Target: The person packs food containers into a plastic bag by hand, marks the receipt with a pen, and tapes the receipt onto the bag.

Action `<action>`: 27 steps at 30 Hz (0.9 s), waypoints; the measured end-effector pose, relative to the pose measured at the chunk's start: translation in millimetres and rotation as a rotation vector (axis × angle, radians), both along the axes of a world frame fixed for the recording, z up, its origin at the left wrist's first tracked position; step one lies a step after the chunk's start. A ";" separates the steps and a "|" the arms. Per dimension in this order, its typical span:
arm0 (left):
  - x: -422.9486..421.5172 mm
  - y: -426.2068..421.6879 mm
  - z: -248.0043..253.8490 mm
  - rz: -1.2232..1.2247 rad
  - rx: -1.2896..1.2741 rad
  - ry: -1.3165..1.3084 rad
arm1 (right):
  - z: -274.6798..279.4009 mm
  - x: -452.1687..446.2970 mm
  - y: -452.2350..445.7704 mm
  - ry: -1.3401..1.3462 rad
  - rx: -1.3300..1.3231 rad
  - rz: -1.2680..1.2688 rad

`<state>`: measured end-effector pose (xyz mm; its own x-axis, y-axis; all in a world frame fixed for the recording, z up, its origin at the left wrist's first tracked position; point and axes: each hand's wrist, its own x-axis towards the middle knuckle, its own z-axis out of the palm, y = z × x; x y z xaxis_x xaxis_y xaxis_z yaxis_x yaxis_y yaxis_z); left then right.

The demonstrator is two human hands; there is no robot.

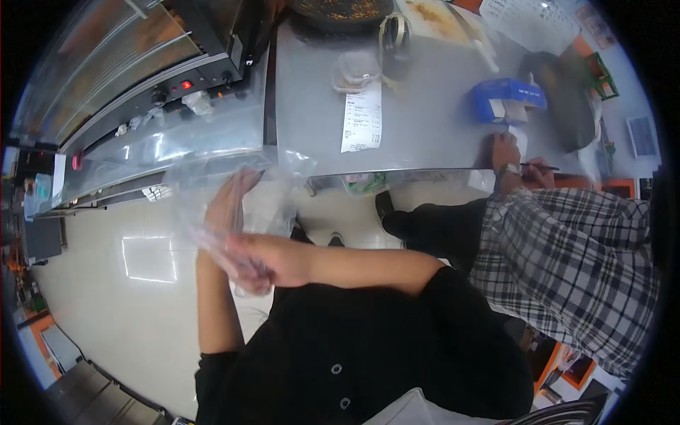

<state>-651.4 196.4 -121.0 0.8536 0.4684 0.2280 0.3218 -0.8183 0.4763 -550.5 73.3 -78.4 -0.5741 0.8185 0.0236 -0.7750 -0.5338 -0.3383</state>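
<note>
A clear plastic bag [191, 188] hangs in front of me, over the floor by the counter's edge. My left hand [230, 200] is inside or behind the thin plastic, its fingers stretched out and pointing up and away. I cannot tell for sure which layer covers it. My right hand [262, 263] crosses in front of the left forearm, closed on the gathered part of the bag. Both hands are slightly blurred. Beyond the bag, a printed receipt [363, 120] lies on the metal counter [312, 106], its top end touching a small clear-lidded container [355, 73].
At the right, a person in a plaid shirt [559, 241] holds a pen over white paper beside a blue box [506, 100]. A glass-fronted heated cabinet [134, 64] stands at the left. A dark pan [340, 10] and a stained cutting board [435, 20] are at the back.
</note>
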 end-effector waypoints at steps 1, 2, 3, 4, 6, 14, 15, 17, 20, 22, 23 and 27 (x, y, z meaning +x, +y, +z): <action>3.5 20.2 2.6 -0.063 -0.213 0.084 | -6.0 9.8 15.9 0.074 -0.078 0.013; 6.6 40.1 3.5 -0.128 -0.425 0.170 | -9.8 18.7 30.1 0.086 -0.065 -0.066; 10.1 59.5 4.3 -0.195 -0.633 0.257 | -12.2 27.4 43.4 0.094 -0.048 -0.146; 15.3 77.1 6.9 -0.262 -0.839 0.347 | -12.6 34.7 54.3 0.099 -0.031 -0.226; 29.2 99.7 14.3 -0.341 -1.110 0.408 | -4.4 45.9 72.4 0.141 -0.032 -0.299; 145.7 155.6 20.1 -0.502 -0.613 -0.068 | 9.1 76.6 137.0 0.433 -0.138 -0.488; 144.2 169.2 5.7 -0.507 -0.468 0.002 | 10.3 80.9 141.5 0.495 -0.132 -0.542; 127.9 206.8 -37.5 -0.469 -0.192 0.149 | 12.1 89.3 144.7 0.540 -0.122 -0.626; 132.0 206.6 24.0 -0.413 -0.053 0.457 | 17.0 114.3 136.4 0.320 -0.036 -0.754; 133.0 207.0 73.9 -0.501 -0.180 0.526 | 17.2 150.4 129.7 -0.066 0.108 -0.864; 131.8 209.3 83.4 -0.592 -0.313 0.477 | 18.1 170.3 122.6 -0.400 0.083 -0.932; 110.5 183.4 106.1 -0.786 -0.430 0.507 | 15.5 263.8 87.1 -1.837 0.123 -0.984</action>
